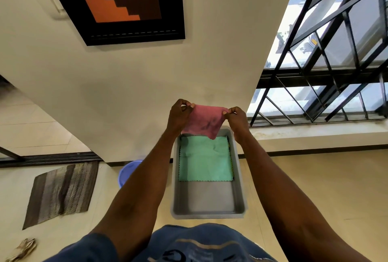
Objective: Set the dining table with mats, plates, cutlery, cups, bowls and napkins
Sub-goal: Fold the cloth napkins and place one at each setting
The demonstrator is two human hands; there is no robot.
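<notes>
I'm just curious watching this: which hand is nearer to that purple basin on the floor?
Left. The left hand pinches the pink cloth on the side above the purple basin; the right hand is farther, across the grey tray.

Bright daylight enters through the barred window (327, 56) right of the hands; wide-angle distortion bends the edges; focus is sharp.

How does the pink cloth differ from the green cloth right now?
The pink cloth hangs in the air, pinched at its top corners by the left hand and right hand; the green cloth lies flat in the far half of the grey tray. The pink one sags and shows a dark smudge; the green one looks clean, with slight wrinkles. Both look like soft fabric napkins.
</notes>
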